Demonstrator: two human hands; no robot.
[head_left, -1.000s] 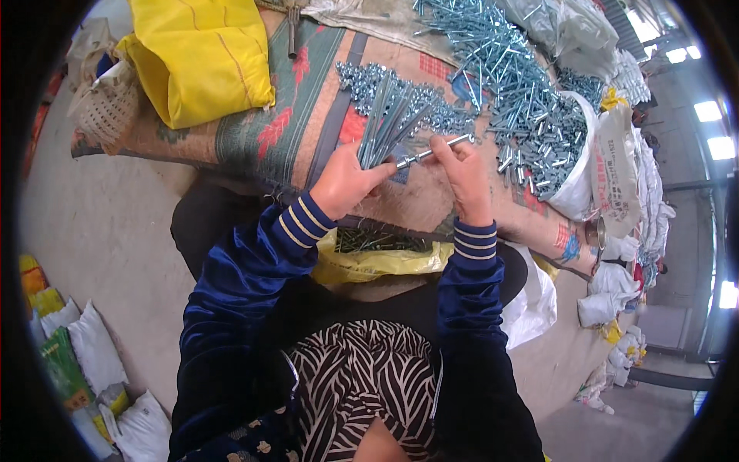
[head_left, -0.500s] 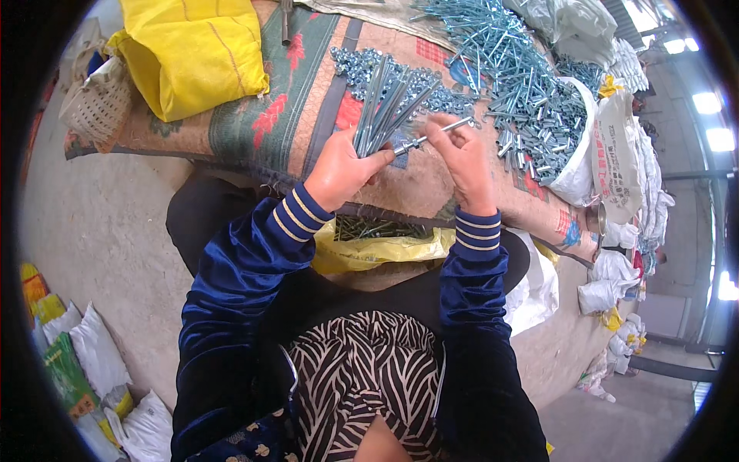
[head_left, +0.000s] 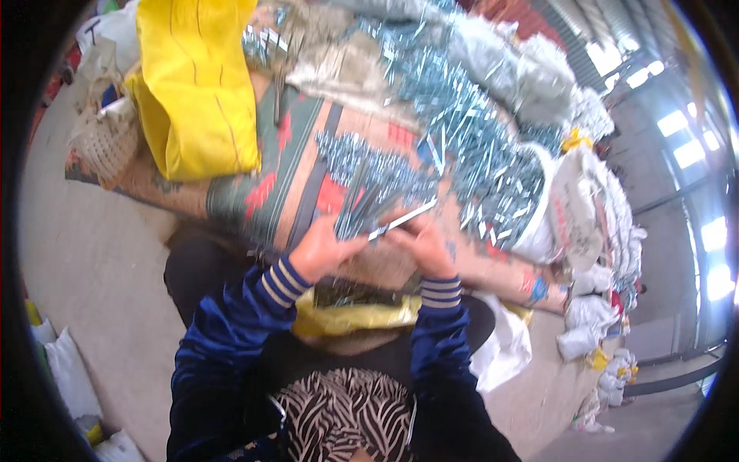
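My left hand [head_left: 317, 250] is closed around a bundle of long, thin metal rods [head_left: 356, 206] that fan upward. Close beside it, my right hand [head_left: 428, 246] is closed on one bright metal bolt [head_left: 412, 214], whose lower end meets the left thumb and fingers. Motion blur hides the finer parts of this bolt. Just beyond the hands, a heap of small metal nuts [head_left: 356, 158] lies on the patterned cloth [head_left: 235, 204]. To the right spreads a pile of short metal sleeves [head_left: 504, 192], with a large pile of long rods [head_left: 446, 92] farther back.
A yellow woven sack [head_left: 196, 92] stands at the far left beside a pale basket [head_left: 108, 150]. Between my legs sits an open yellow bag [head_left: 358, 319] with dark rods inside. White sacks [head_left: 581, 331] line the right side.
The whole view has tilted, so the work surface appears lower and more of its far side shows. My right hand has come closer to the left, with the bolt still in it.
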